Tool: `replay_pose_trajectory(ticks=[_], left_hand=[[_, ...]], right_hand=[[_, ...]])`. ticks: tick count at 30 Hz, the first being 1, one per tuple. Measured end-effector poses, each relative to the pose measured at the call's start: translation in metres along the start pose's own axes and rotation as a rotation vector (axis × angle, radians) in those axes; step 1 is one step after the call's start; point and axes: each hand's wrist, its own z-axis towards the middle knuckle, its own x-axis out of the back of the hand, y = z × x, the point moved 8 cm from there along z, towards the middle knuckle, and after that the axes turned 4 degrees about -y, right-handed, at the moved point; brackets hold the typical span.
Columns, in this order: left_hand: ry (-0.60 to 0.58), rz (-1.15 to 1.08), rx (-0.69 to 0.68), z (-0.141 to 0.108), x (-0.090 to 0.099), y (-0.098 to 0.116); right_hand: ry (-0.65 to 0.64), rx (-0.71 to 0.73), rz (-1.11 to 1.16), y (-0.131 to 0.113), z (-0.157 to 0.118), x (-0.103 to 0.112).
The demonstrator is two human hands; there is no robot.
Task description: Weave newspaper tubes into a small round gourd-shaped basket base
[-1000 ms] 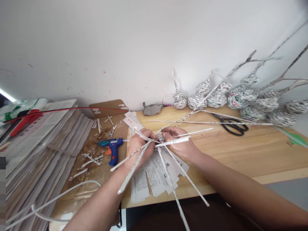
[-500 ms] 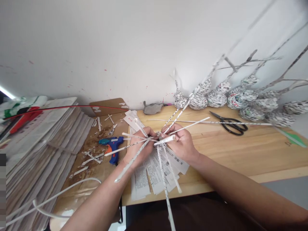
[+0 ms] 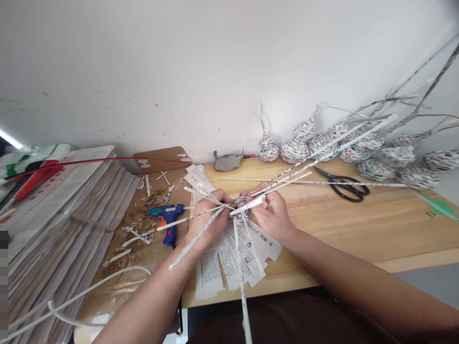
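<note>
A small piece of newspaper weaving [image 3: 241,217] sits between my hands, with rolled paper tubes sticking out all round. My left hand [image 3: 212,216] closes on its left side, fingers partly hidden behind the tubes. On the opposite side my right hand [image 3: 273,215] pinches a paper tube [image 3: 315,160] that slants up to the far right. A thicker tube [image 3: 247,206] lies across the front of the weaving, close to the right fingers. One long tube [image 3: 241,277] points down towards my lap. Cut newspaper strips [image 3: 211,267] lie underneath on the table.
A blue glue gun [image 3: 172,224] lies left among paper scraps, beside a tall newspaper stack [image 3: 89,205]. Black scissors [image 3: 346,187] and a long thin paper tube [image 3: 380,184] lie right. Several woven gourd shapes [image 3: 297,143] line the wall [image 3: 179,71], near a grey cloth [image 3: 228,161].
The long tubes at my right hand have swung down to the right, from steep to a shallower slant. The tube towards my lap has shifted slightly left. Both hands stay nearly in place.
</note>
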Motion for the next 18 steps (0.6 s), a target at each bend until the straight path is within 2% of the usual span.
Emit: replay_pose_trajectory(ticks=[7, 12, 18], left_hand=[[-0.026, -0.029, 0.017, -0.001, -0.002, -0.005], [-0.021, -0.039, 0.03, -0.001, -0.003, -0.007], [0.019, 0.003, 0.059, 0.0, 0.002, -0.004]], right_hand=[[0.061, -0.027, -0.052, 0.004, 0.003, 0.006], [-0.01, 0.027, -0.115, 0.002, 0.001, 0.003], [-0.047, 0.061, -0.322, -0.01, -0.003, -0.002]])
